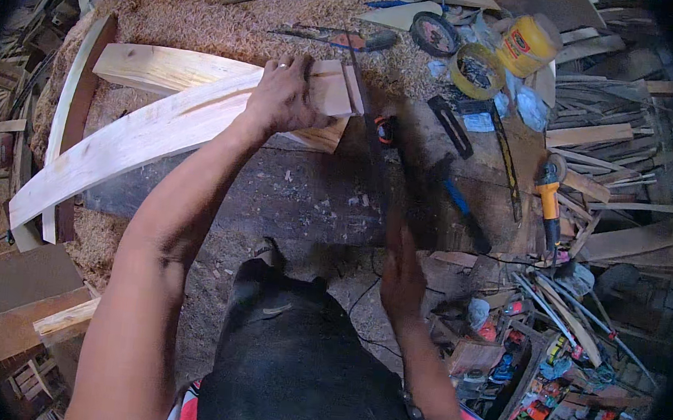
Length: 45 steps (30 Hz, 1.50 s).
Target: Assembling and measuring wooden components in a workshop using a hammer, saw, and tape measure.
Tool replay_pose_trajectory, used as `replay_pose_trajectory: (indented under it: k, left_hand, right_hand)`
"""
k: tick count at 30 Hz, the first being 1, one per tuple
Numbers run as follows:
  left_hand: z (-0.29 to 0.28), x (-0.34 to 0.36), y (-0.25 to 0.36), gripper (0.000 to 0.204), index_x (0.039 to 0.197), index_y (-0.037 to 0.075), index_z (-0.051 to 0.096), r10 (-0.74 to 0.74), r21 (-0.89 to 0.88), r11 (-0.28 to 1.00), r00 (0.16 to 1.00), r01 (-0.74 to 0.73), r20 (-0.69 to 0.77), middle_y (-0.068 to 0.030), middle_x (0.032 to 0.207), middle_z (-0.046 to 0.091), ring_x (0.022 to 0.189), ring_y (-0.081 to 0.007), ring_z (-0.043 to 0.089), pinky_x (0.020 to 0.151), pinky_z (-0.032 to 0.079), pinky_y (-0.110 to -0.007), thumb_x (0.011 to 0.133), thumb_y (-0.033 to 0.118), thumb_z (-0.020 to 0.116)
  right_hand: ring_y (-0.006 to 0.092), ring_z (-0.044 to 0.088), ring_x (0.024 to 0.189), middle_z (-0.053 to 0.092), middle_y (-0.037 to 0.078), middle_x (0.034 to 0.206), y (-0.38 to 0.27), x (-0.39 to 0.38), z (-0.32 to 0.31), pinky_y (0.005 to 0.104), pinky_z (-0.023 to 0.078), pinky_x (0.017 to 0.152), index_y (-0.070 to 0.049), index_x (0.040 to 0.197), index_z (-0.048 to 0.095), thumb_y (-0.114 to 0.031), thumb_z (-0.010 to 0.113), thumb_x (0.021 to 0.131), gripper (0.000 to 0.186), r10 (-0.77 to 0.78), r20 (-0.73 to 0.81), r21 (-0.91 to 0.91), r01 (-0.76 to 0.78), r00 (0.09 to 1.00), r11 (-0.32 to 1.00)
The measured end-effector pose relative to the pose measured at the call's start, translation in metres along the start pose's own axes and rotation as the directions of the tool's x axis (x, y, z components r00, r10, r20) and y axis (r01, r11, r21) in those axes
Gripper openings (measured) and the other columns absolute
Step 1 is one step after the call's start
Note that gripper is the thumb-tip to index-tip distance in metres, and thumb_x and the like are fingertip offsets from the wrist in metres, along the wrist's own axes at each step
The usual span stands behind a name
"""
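Note:
My left hand (286,98) is closed over the right end of a pale curved wooden piece (169,115), pressing it down across another wooden piece (157,65) on the workbench. Low on the right, my right hand (404,278) grips a handsaw; its handle is mostly hidden and blurred. The dark saw blade (374,141) runs away from me, right against the curved piece's end, just right of my left fingers. A narrow line parts a thin end strip (352,91) from the rest of that piece. Another curved piece (73,107) stands under the left side.
Wood shavings (185,21) heap along the bench's far side. A hammer (465,209), a tape measure (385,130), a yellow tub (527,44) and a round tin (477,70) lie on the right. An orange angle grinder (548,198) rests at the right edge, above a cluttered toolbox (518,378).

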<state>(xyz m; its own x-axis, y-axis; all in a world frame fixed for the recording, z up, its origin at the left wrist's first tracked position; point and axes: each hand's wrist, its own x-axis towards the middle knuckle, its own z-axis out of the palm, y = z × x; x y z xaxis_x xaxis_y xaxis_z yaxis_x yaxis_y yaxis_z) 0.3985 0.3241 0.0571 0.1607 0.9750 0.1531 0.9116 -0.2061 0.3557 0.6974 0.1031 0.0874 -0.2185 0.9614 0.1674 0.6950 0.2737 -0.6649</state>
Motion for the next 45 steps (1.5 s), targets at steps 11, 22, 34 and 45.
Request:
replay_pose_trajectory:
  k: [11, 22, 34, 45]
  left_hand:
    - [-0.003, 0.0, -0.001, 0.103, 0.134, -0.006, 0.057, 0.022, -0.012, 1.0, 1.0, -0.022, -0.003, -0.0275, 0.133, 0.062, 0.131, -0.0422, 0.053, 0.113, 0.04, -0.048, 0.063, 0.062, 0.088]
    - [0.001, 0.0, -0.004, 0.104, 0.135, -0.007, 0.056, 0.013, -0.009, 1.0, 1.0, -0.013, 0.029, -0.0253, 0.132, 0.062, 0.133, -0.0421, 0.052, 0.118, 0.036, -0.048, 0.064, 0.061, 0.088]
    - [0.007, 0.0, -0.008, 0.109, 0.146, -0.007, 0.048, 0.016, 0.013, 1.0, 1.0, -0.016, 0.007, -0.0291, 0.139, 0.059, 0.133, -0.0459, 0.054, 0.115, 0.039, -0.051, 0.067, 0.057, 0.087]
    - [0.0, -0.001, -0.002, 0.105, 0.136, -0.006, 0.057, -0.003, 0.011, 1.0, 0.999, 0.003, -0.033, -0.0249, 0.131, 0.063, 0.132, -0.0411, 0.054, 0.113, 0.039, -0.047, 0.063, 0.064, 0.087]
  right_hand:
    - [0.0391, 0.055, 0.143, 0.057, 0.021, 0.155, -0.003, 0.016, 0.0, 0.0456, 0.044, 0.117, -0.003, 0.16, 0.043, -0.009, 0.047, 0.109, 0.051, 0.09, 0.037, -0.013, -0.09, 0.995, 0.996]
    - [0.0433, 0.055, 0.141, 0.053, 0.026, 0.156, 0.008, 0.154, 0.039, 0.0497, 0.045, 0.116, -0.012, 0.16, 0.044, -0.011, 0.051, 0.108, 0.052, 0.193, 0.097, -0.086, -0.185, 0.976, 0.979]
    - [0.0489, 0.06, 0.132, 0.06, 0.029, 0.145, -0.021, 0.131, 0.01, 0.0517, 0.051, 0.107, -0.017, 0.159, 0.046, -0.01, 0.052, 0.108, 0.052, 0.037, 0.048, -0.038, -0.035, 0.998, 0.999]
    - [0.0366, 0.061, 0.138, 0.061, 0.017, 0.152, -0.053, 0.012, -0.07, 0.0466, 0.048, 0.113, -0.017, 0.159, 0.049, -0.004, 0.054, 0.106, 0.054, 0.329, 0.163, -0.134, -0.31, 0.93, 0.941]
